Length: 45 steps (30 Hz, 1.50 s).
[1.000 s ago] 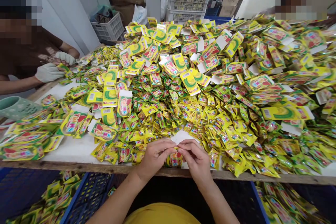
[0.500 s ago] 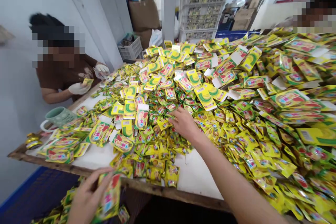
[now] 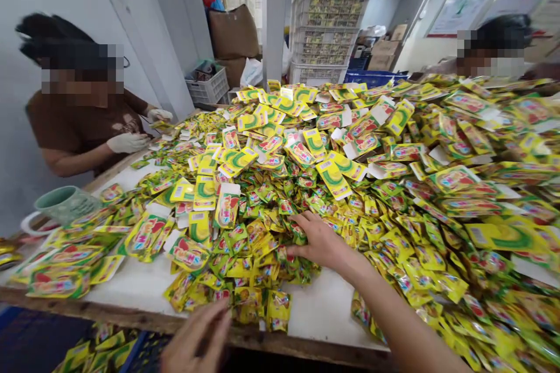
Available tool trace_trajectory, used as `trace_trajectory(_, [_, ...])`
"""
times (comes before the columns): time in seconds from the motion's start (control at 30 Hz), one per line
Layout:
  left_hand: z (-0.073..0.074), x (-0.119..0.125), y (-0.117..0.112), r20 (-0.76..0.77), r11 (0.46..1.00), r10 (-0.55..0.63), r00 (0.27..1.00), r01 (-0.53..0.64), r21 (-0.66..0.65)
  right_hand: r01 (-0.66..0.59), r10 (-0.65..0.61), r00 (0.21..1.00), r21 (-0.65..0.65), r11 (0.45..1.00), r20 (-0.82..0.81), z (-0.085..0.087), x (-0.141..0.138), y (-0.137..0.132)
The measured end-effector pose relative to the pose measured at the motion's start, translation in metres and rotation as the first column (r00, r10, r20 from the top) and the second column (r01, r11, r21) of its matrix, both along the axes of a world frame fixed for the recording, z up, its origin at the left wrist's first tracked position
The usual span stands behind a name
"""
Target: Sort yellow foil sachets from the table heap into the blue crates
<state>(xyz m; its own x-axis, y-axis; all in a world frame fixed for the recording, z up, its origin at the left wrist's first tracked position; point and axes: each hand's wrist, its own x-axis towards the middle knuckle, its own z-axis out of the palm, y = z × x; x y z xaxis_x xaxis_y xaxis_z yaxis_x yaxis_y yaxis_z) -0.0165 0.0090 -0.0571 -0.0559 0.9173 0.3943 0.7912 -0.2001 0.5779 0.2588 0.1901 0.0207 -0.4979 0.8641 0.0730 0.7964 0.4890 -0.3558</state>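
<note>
Right hand (image 3: 321, 242) lies palm down on the small sachets (image 3: 262, 245) mid-surface (image 3: 324, 309). Its grip is wide, fingers spread leftward, nothing pinched. The sachets sit under and just left of its fingertips (loose heap, no 1 long axis). Left hand (image 3: 196, 341) is low at the near edge, blurred, grip unclear; the right is nearer. Mug (image 3: 61, 204) far left, co-worker's gloved hand (image 3: 126, 143) beyond.

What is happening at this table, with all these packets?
A person reaches into a big heap of small yellow-and-green foil sachets on a white table with a wooden edge. The right hand lies spread on the sachets; the left hand, blurred and seemingly empty, is near the table's front edge. At the left, a co-worker's white-gloved hands are at the heap's edge.
</note>
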Motion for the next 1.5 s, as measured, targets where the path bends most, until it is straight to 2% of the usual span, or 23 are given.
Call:
trace_trajectory(0.07, [0.003,0.057,0.025,-0.083,0.950,-0.306,0.948,0.310,0.038,-0.032,0.029,0.997,-0.052,0.998,-0.069,0.011,0.008,0.008])
trace_trajectory(0.1, [0.004,0.082,0.036,-0.136,0.909,-0.412,0.901,0.417,0.015,0.039,-0.041,0.996,-0.027,0.999,-0.074,0.017,0.007,0.017])
trace_trajectory(0.13, [0.006,0.103,0.047,-0.187,0.881,-0.469,0.863,0.473,-0.026,0.162,-0.161,0.987,0.026,0.987,-0.029,0.022,0.002,0.028])
trace_trajectory(0.2, [0.009,0.132,0.066,-0.276,0.889,-0.457,0.846,0.441,-0.120,0.361,-0.369,0.926,0.091,0.928,0.084,0.030,-0.011,0.055])
trace_trajectory(0.27, [0.011,0.145,0.083,-0.333,0.929,-0.369,0.868,0.337,-0.152,0.441,-0.452,0.887,0.117,0.890,0.092,0.035,-0.023,0.079])
trace_trajectory(0.37, [0.008,0.144,0.101,-0.365,0.947,-0.320,0.874,0.305,-0.100,0.464,-0.475,0.876,0.124,0.877,0.085,0.038,-0.027,0.094])
trace_trajectory(0.43, [-0.001,0.139,0.107,-0.370,0.945,-0.313,0.874,0.327,-0.028,0.438,-0.449,0.890,0.124,0.890,0.080,0.037,-0.023,0.085])
trace_trajectory(0.53, [-0.018,0.132,0.110,-0.353,0.937,-0.294,0.888,0.341,0.077,0.352,-0.361,0.931,0.134,0.926,0.056,0.029,-0.013,0.044])
trace_trajectory(0.63, [-0.025,0.131,0.109,-0.328,0.942,-0.272,0.905,0.320,0.101,0.224,-0.226,0.974,0.121,0.967,0.000,0.018,0.011,-0.005])
trace_trajectory(0.7, [-0.023,0.132,0.107,-0.324,0.947,-0.268,0.907,0.310,0.084,0.069,-0.043,0.974,0.111,0.991,-0.221,0.015,0.040,-0.023])
trace_trajectory(0.73, [-0.020,0.133,0.106,-0.322,0.948,-0.272,0.907,0.310,0.072,0.067,-0.033,0.959,0.113,0.991,-0.282,0.015,0.057,-0.025])
trace_trajectory(0.77, [-0.016,0.135,0.105,-0.319,0.948,-0.278,0.906,0.313,0.060,0.160,-0.113,0.946,0.133,0.978,-0.303,0.016,0.076,-0.022])
trace_trajectory(0.8, [-0.013,0.136,0.105,-0.314,0.946,-0.288,0.904,0.319,0.050,0.340,-0.287,0.917,0.168,0.925,-0.278,0.018,0.094,-0.014])
trace_trajectory(0.83, [-0.009,0.138,0.104,-0.309,0.945,-0.297,0.903,0.325,0.041,0.516,-0.482,0.853,0.190,0.835,-0.199,0.020,0.110,-0.002])
trace_trajectory(0.87, [-0.006,0.140,0.104,-0.302,0.943,-0.307,0.903,0.332,0.034,0.604,-0.578,0.797,0.199,0.772,-0.175,0.022,0.123,0.013])
trace_trajectory(0.9, [-0.004,0.141,0.104,-0.295,0.940,-0.317,0.901,0.340,0.026,0.640,-0.620,0.768,0.194,0.744,-0.157,0.024,0.130,0.030])
trace_trajectory(0.97, [0.000,0.145,0.106,-0.276,0.936,-0.334,0.901,0.351,0.015,0.661,-0.651,0.750,0.162,0.732,-0.117,0.023,0.129,0.065])
trace_trajectory(1.03, [0.002,0.148,0.107,-0.252,0.934,-0.346,0.904,0.358,0.006,0.618,-0.612,0.786,0.116,0.778,-0.085,0.019,0.110,0.094])
trace_trajectory(1.1, [0.003,0.149,0.108,-0.225,0.931,-0.356,0.907,0.366,0.001,0.559,-0.554,0.829,0.099,0.823,-0.074,0.012,0.083,0.110])
trace_trajectory(1.2, [0.005,0.145,0.105,-0.192,0.930,-0.365,0.911,0.368,-0.019,0.448,-0.440,0.893,0.099,0.889,-0.090,0.004,0.054,0.107])
trace_trajectory(1.27, [0.008,0.140,0.102,-0.161,0.930,-0.366,0.917,0.365,-0.039,0.369,-0.358,0.927,0.110,0.923,-0.106,0.001,0.051,0.091])
trace_trajectory(1.37, [0.016,0.127,0.096,-0.136,0.926,-0.377,0.916,0.369,-0.082,0.279,-0.262,0.956,0.133,0.951,-0.132,-0.003,0.063,0.053])
trace_trajectory(1.5, [0.025,0.106,0.090,-0.238,0.899,-0.436,0.868,0.410,-0.152,0.170,-0.150,0.978,0.132,0.977,-0.146,-0.001,0.088,-0.005])
